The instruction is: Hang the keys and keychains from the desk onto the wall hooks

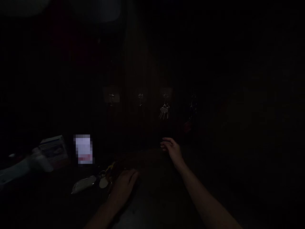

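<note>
Nearest the camera, the left hand (125,182) is beside a key ring with pale tags (103,182) (too dark to tell whether those fingers grip anything). Loosely curled, with nothing visible in its grasp, the right hand (173,149) is below keys (164,110) hanging from a hook (165,95).

Left hand (125,182) palm-down, right hand (173,152) loosely curled

Underside of left hand (124,182) hidden, forearms (202,197) cut by bottom edge, bright panel (83,148) pixelated, red item (187,126) indistinct
</note>
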The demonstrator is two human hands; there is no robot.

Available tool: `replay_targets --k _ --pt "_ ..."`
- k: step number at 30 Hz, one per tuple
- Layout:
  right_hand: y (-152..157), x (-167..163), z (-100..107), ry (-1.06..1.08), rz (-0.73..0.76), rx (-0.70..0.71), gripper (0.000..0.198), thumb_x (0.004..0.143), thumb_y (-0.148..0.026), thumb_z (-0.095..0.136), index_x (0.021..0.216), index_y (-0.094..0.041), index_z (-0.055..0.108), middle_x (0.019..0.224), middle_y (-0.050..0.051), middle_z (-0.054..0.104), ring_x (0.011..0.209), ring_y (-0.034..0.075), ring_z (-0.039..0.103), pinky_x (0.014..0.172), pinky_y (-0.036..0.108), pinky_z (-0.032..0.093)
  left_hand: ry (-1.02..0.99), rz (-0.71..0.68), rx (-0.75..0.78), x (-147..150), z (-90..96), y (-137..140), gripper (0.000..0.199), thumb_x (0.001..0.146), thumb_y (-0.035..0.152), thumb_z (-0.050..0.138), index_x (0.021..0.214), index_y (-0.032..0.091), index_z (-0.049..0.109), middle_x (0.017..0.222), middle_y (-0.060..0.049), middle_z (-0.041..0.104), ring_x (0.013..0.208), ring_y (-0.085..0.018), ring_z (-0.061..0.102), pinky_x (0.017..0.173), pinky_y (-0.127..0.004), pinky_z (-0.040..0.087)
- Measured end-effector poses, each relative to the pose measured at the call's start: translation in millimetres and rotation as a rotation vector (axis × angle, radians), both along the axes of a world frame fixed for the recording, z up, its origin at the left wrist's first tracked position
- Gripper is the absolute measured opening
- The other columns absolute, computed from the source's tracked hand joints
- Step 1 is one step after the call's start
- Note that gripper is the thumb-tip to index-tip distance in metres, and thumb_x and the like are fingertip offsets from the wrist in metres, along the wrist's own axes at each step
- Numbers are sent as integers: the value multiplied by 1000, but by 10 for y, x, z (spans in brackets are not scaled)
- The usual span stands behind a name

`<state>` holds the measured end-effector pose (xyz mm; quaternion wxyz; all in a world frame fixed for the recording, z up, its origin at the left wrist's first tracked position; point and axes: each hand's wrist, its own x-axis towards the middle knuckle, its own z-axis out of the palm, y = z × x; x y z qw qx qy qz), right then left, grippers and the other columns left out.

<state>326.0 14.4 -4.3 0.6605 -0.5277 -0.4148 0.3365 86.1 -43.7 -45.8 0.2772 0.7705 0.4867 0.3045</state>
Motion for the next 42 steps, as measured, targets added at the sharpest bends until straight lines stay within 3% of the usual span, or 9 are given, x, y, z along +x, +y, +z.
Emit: replay_targets --k 5,9,17,21,25,30,37,42 --pt "-105 -396 -96 -207 219 -39 17 70 -30 54 80 -18 61 68 1 65 60 15 61 56 25 46 -22 0 23 -36 36 -10 30 89 37 36 85 24 63 88 -1 69 87 -19 62 79 -29 44" --pt "-263 -629 -226 -533 378 37 19 80 -25 46 86 -19 62 84 3 67 80 18 63 75 32 48 -96 92 78 -107 68 25 27 88 36 37 95 25 60 95 -1 68 92 -20 61 81 -31 45" --pt "-420 -741 -424 -949 535 110 26 85 -14 43 101 -23 62 103 5 65 98 18 59 88 34 45 -349 313 85 -370 160 188 27 85 39 40 99 22 56 95 -2 67 90 -20 62 81 -33 47" --pt "-485 -773 -387 -1010 586 161 29 86 -13 43 106 -23 61 104 4 65 100 18 56 90 33 44 -391 371 102 -519 164 274 27 83 37 41 98 21 56 95 -3 67 92 -21 62 82 -33 48" --pt "-604 -859 -252 -1091 725 259 45 86 -10 42 126 -29 48 123 2 57 113 16 48 97 34 38 -315 371 107 -605 150 322 26 80 33 41 93 20 59 94 -3 68 92 -21 63 83 -35 48" --pt "-695 -963 -148 -1228 841 225 39 91 -26 42 128 -37 45 137 -1 44 126 20 35 101 41 32 -240 305 98 -619 92 318 27 81 28 38 91 20 62 93 -2 69 90 -19 64 83 -33 48" --pt "-613 -868 -190 -1242 768 197 27 92 -34 41 112 -28 59 131 2 51 122 21 40 100 42 31 -136 272 93 -638 75 302 29 83 25 38 97 22 64 99 0 70 92 -19 65 82 -31 49" --pt "-602 -837 -186 -1210 755 175 34 91 -36 42 123 -29 50 125 4 54 116 21 44 98 41 33 22 173 154 -609 76 285 28 84 25 40 97 23 65 102 -3 70 96 -20 63 86 -32 46"
